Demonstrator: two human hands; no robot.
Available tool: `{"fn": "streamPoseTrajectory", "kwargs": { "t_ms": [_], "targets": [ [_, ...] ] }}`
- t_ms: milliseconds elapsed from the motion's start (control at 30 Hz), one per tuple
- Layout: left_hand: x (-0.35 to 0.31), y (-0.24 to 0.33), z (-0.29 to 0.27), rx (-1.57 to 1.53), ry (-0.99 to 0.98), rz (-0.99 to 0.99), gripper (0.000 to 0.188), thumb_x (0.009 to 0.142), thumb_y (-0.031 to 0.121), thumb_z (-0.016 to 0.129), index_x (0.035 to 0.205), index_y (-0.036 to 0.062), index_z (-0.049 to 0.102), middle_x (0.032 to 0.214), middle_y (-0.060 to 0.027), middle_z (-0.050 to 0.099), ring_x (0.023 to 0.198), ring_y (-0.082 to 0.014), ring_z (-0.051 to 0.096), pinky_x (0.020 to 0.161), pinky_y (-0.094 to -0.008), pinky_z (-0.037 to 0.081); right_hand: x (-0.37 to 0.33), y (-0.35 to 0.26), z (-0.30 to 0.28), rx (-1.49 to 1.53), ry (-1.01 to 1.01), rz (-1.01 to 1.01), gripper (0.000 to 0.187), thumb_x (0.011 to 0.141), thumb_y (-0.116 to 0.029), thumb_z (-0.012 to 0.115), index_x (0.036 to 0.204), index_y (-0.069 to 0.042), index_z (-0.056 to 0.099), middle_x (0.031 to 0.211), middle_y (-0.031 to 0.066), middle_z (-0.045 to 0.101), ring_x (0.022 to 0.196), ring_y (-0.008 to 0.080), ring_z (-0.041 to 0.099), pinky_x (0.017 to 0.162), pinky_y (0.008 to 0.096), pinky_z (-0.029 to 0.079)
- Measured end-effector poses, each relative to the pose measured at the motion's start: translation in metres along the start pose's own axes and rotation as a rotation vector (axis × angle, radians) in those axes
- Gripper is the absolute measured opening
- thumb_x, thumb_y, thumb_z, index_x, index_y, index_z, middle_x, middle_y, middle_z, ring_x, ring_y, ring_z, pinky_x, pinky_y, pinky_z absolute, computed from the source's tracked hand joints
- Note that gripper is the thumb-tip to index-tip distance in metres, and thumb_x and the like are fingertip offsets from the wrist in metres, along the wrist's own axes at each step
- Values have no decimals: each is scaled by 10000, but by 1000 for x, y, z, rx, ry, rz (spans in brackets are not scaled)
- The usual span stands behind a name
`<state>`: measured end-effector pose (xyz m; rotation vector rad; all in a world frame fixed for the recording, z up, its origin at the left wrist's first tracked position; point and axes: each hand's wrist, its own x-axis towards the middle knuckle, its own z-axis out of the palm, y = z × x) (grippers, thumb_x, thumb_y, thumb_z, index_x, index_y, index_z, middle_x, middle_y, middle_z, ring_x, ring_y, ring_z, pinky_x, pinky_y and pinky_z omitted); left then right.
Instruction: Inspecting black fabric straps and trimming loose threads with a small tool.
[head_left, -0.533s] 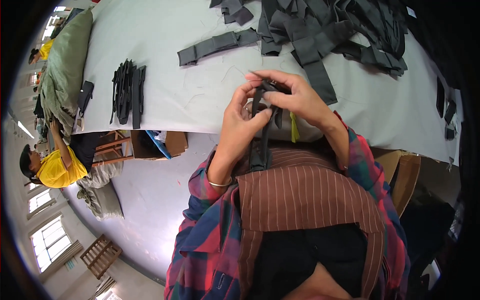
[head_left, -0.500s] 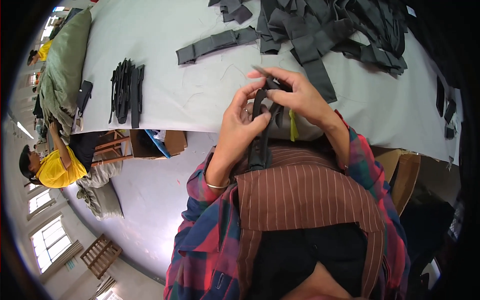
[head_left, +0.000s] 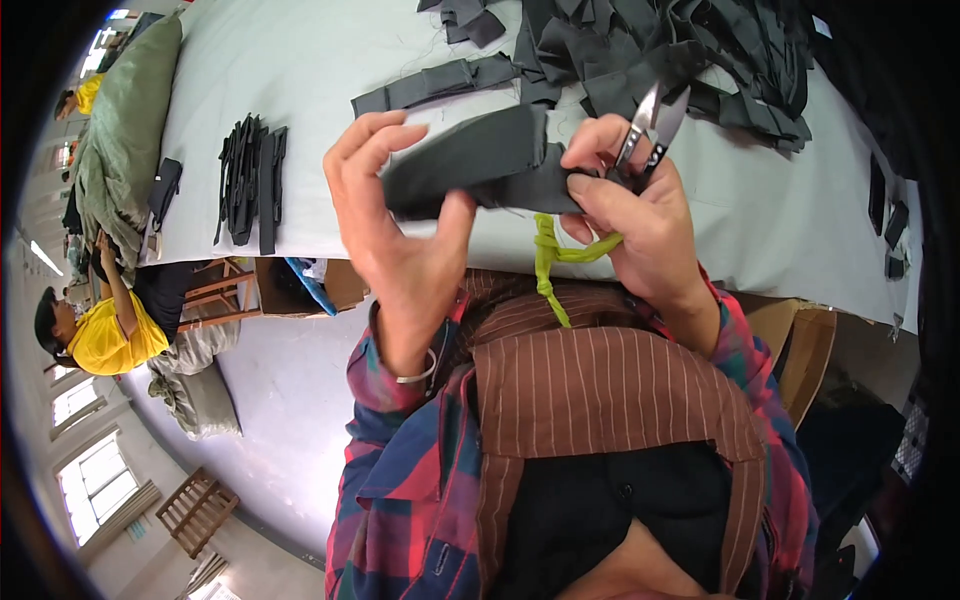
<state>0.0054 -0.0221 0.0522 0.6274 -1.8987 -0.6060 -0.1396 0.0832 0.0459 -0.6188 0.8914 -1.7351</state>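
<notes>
A folded dark grey fabric strip (head_left: 475, 155) is stretched between my two hands above the table's near edge. My left hand (head_left: 395, 230) curves round its left end, the thumb against the lower edge and the fingers behind it. My right hand (head_left: 640, 205) pinches the right end between thumb and forefinger. Tucked in that same hand is a pair of thread snips (head_left: 650, 130), blades pointing up and slightly apart. A knotted yellow-green ribbon (head_left: 545, 255) hangs from under my right hand.
A loose heap of dark strips (head_left: 640, 60) covers the far right of the pale table (head_left: 300, 60). One folded strip (head_left: 440, 82) lies beyond my hands; a neat stack of strips (head_left: 242, 180) is at left. A person in yellow (head_left: 120, 335) works beside a green sack (head_left: 130, 120).
My hands have moved apart and the strip between them has opened out flat. The snips have turned upright in my right hand, and the ribbon now hangs in full view.
</notes>
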Motion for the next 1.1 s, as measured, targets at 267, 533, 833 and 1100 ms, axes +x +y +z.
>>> {"fn": "streamPoseTrajectory", "kwargs": {
  "t_ms": [267, 533, 833, 1100],
  "targets": [
    [-36, -36, 11, -59, -150, -508, 200, 768, 53, 700, 823, 23, 511, 661, -11, 542, 647, -105, 498, 601, -255, 418, -6, 24, -2, 113, 98, 81, 108, 849, 20, 533, 942, -20, 570, 836, -16, 442, 660, 39, 431, 550, 222, 399],
    [-35, -6, 31, -1368, -121, -1120, 382, 891, 38, 495, 1260, 21, 397, 1161, -112, 552, 1014, -162, 551, 836, -273, 454, -2, 36, 0, 120, 120, 109, 139, 846, 25, 530, 972, -26, 560, 772, -35, 441, 638, 35, 428, 531, 217, 383],
    [-41, -10, 33, -1033, -171, -955, 608, 851, -75, 476, 1389, 8, 203, 1252, -149, 471, 1122, -198, 508, 952, -316, 427, 12, 21, -21, -944, -54, -374, 298, 778, -12, 602, 1069, -77, 623, 909, 17, 572, 616, 97, 513, 554, 247, 427],
    [-49, -12, 26, -920, -370, -935, 762, 847, -43, 541, 1453, 22, 84, 1310, -143, 418, 1205, -199, 436, 980, -304, 391, 30, 39, -35, -1103, -112, -499, 353, 733, -30, 628, 1069, -135, 647, 1162, 20, 576, 797, 225, 639, 670, 294, 508]
  ]
}}
